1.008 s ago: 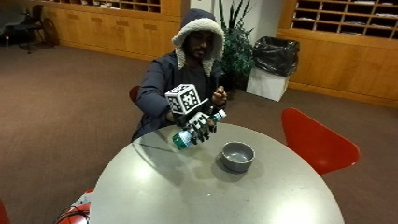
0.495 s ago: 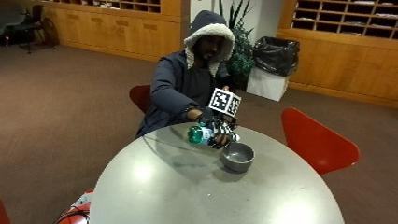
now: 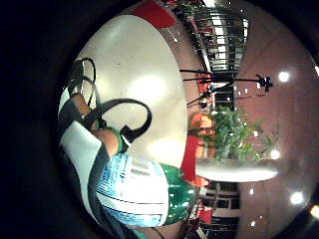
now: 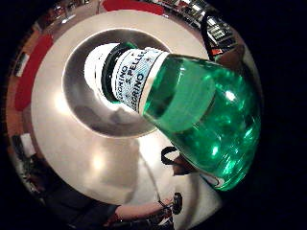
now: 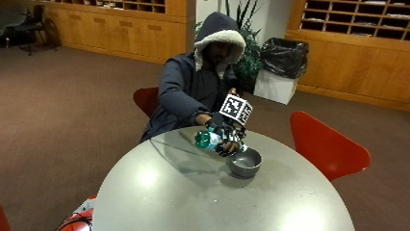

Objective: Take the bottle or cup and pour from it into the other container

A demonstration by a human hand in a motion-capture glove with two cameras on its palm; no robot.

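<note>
Carpeted room, wood cubby shelving along the walls, red chairs around a round grey worktop (image 5: 192,202). Person in a hooded coat sits at its far edge.

Gloved right hand (image 5: 225,136) is the grip: fingers curled around the body of a green bottle (image 5: 206,139), clamped on it. Bottle is off the worktop, tipped well past level, base out on the grip's far side, neck end pointing down at the grey bowl (image 5: 245,162) directly below and just beside the grip. Thumb-side palm view looks along the bottle (image 4: 201,120) with its mouth inside the bowl's rim outline (image 4: 76,96). Can't tell if anything is flowing.

Handling, my read:
- Translucent green, label band near the neck (image 4: 136,76), a second label under the palm (image 3: 132,191). Glass or plastic, can't tell. Treat as rigid and breakable.
- Smooth wall, likely slippery where there's no label. The labelled mid-body, where the grip sits now, looks like the best hold.
- Weight depends on fill, which isn't readable. Expect balance to shift toward the neck while tilted.
- Bowl looks low, wide and stable. Nothing holds it, so don't let the bottle neck knock the rim.
</note>
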